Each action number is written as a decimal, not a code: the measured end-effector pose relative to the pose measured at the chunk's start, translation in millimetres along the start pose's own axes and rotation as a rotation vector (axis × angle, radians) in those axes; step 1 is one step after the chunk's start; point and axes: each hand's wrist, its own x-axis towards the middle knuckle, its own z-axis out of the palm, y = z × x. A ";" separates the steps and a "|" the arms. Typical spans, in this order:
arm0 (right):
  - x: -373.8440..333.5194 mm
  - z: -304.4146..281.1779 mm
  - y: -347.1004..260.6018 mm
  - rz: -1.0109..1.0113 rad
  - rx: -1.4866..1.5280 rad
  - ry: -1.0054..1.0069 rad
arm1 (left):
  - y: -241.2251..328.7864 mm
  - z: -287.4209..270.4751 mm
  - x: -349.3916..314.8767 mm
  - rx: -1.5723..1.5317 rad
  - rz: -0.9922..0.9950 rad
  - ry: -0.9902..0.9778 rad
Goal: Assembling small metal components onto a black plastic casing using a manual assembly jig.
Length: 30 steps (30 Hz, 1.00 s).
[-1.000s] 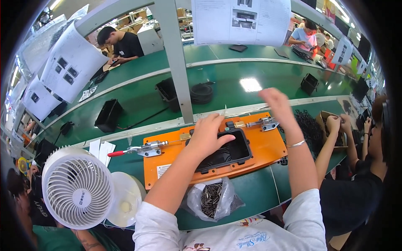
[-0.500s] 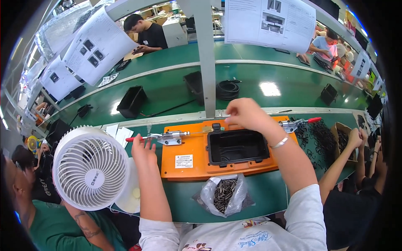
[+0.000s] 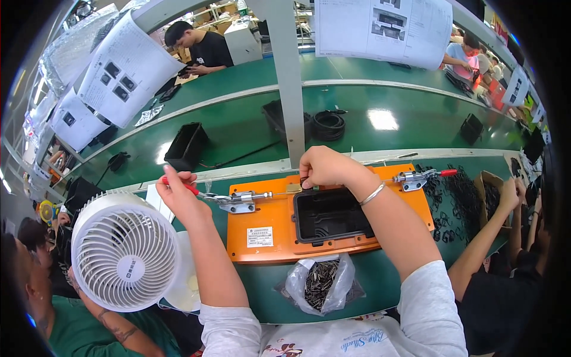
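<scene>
An orange fixture (image 3: pixel 270 217) lies on the green bench in front of me, with an open black plastic box (image 3: pixel 330 217) set in it. Toggle clamps are mounted at both ends. My left hand (image 3: pixel 185 193) is closed around the red handle (image 3: pixel 191 189) of the left toggle clamp (image 3: pixel 241 201), which is tilted up. With bent fingers pinched together, my right hand (image 3: pixel 324 166) reaches the box's upper left corner, on a small black clip (image 3: pixel 306 182) mostly hidden by the fingertips. The right toggle clamp (image 3: pixel 411 178) has nobody's hand on it.
A clear bag of metal pins (image 3: pixel 321 282) lies before the fixture. At left stands a white fan (image 3: pixel 128 268). Small black rings (image 3: pixel 455 199) are heaped at right, near a cardboard box (image 3: pixel 492 193) and a co-worker's hands (image 3: pixel 510 193). A metal post (image 3: pixel 289 89) rises behind.
My left hand has moved up and left, raising the red handle with it. My right hand has come down and left onto the small black clip at the box's corner.
</scene>
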 end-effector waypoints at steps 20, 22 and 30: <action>-16.0 17.9 -15.3 -0.024 -0.468 0.092 | -1.6 -10.8 7.6 -0.063 -0.080 -0.073; -18.5 17.7 -14.0 -0.021 -0.462 0.142 | -4.5 -10.9 9.2 -0.130 -0.138 -0.030; -16.4 19.2 -17.1 0.004 -0.482 0.124 | -0.2 -3.8 -5.7 0.149 0.019 -0.369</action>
